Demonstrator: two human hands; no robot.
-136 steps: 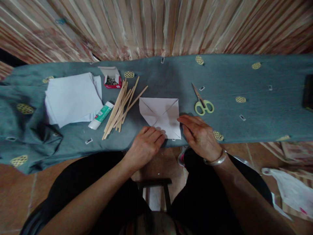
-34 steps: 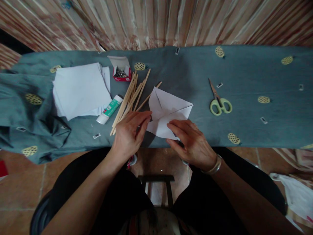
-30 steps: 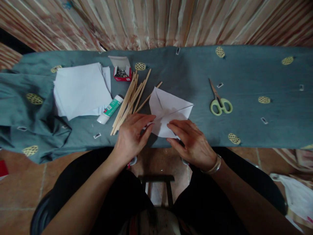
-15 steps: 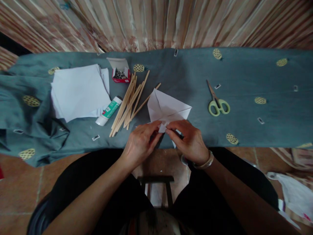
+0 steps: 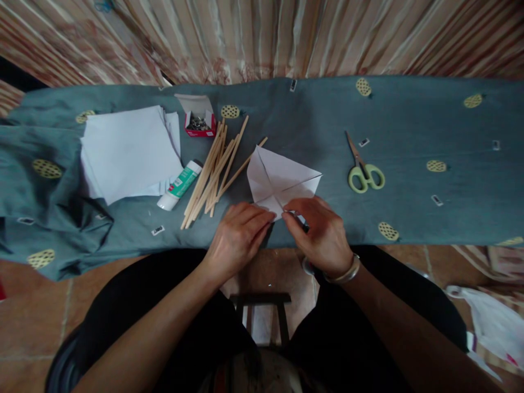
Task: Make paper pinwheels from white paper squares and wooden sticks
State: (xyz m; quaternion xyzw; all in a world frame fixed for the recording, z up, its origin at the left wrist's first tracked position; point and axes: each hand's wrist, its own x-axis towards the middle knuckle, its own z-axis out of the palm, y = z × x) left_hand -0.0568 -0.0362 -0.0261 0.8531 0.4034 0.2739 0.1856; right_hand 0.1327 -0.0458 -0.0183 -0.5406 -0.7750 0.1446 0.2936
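Note:
A creased sheet of white paper (image 5: 282, 172) lies at the table's near side, with fold lines crossing near its middle. My left hand (image 5: 241, 232) pinches its near left edge between thumb and fingers. On the near right edge, my right hand (image 5: 319, 232) grips the paper with thumb and forefinger, a bracelet on its wrist. The fingers hide part of the near edge. Just left of the paper are several thin wooden sticks (image 5: 215, 172), one reaching close to its left side. A pair of green-handled scissors (image 5: 364, 169) rests to the right.
A stack of white paper (image 5: 129, 153) is at the left, with a green and white glue tube (image 5: 180, 185) against it. Behind the sticks stands an open red box (image 5: 200, 124) of small metal pieces. A patterned green cloth (image 5: 409, 120) covers the table; a curtain (image 5: 262, 38) hangs beyond.
The near corner of the paper, earlier raised as a small flap between my fingertips, now lies flatter. Both hands stay nearly in place. The view has shifted slightly.

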